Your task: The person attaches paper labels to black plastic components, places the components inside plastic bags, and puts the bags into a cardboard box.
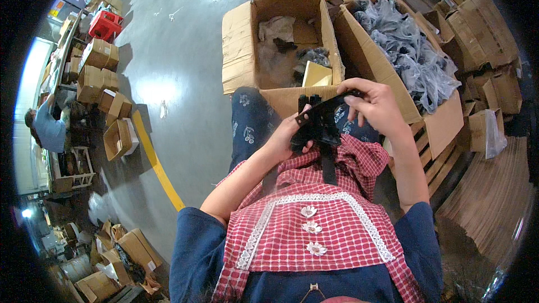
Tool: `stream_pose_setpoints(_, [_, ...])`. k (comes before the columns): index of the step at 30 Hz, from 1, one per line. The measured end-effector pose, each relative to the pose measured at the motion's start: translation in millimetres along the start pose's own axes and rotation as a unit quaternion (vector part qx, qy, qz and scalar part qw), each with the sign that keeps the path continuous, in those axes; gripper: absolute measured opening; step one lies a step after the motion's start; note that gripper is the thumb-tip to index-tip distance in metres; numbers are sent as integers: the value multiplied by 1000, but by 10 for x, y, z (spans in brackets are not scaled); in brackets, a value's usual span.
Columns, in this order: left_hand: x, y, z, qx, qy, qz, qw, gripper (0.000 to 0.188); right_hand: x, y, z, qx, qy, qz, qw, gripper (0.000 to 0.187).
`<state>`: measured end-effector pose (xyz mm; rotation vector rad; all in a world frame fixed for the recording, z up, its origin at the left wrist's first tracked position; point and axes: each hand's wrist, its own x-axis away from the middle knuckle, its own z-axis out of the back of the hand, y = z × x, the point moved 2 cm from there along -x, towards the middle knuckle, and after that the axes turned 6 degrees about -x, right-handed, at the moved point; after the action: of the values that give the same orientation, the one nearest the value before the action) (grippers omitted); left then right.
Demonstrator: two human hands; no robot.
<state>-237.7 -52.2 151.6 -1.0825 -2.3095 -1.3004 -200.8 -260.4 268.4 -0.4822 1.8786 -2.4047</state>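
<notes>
Above my lap, in front of a red checked apron [314, 207], I hold a black strap-like item [321, 120] with several dark parts bunched together; its exact kind cannot be made out. My left hand [288, 137] is closed round its left side. At the upper right end, the fingers of my right hand [375, 104] pinch the black band. Just beyond my hands stands an open cardboard box [238, 50]. Inside it lie a pale yellow block [317, 74] and a few dark things in clear plastic [313, 56].
To the right, a larger carton [365, 50] is heaped with clear plastic bags [407, 45] holding dark items, above a wooden pallet [435, 160]. Flattened cardboard [488, 191] lies farther right. A yellow floor line [157, 163] runs at left, near small cartons [101, 56] and a seated person [49, 123].
</notes>
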Motion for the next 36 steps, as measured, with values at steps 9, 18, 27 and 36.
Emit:
stream_pose_setpoints(9, [-28, -6, -9, -34, -40, -21, 998, 51, 240, -311, -85, 81, -93, 287, 950, 18])
stream_pose_setpoints(18, [40, 11, -21, -21, -29, -29, 999, 47, 412, -358, -479, 258, -137, 388, 874, 31])
stream_pose_setpoints(27, [54, -20, -134, 27, -86, -58, 994, 50, 484, -61, -756, 427, -176, 440, 770, 35])
stream_pose_setpoints(36, [-14, -87, 97, -184, -117, -122, 968, 34, 202, 3, -367, 278, -10, 284, 917, 45])
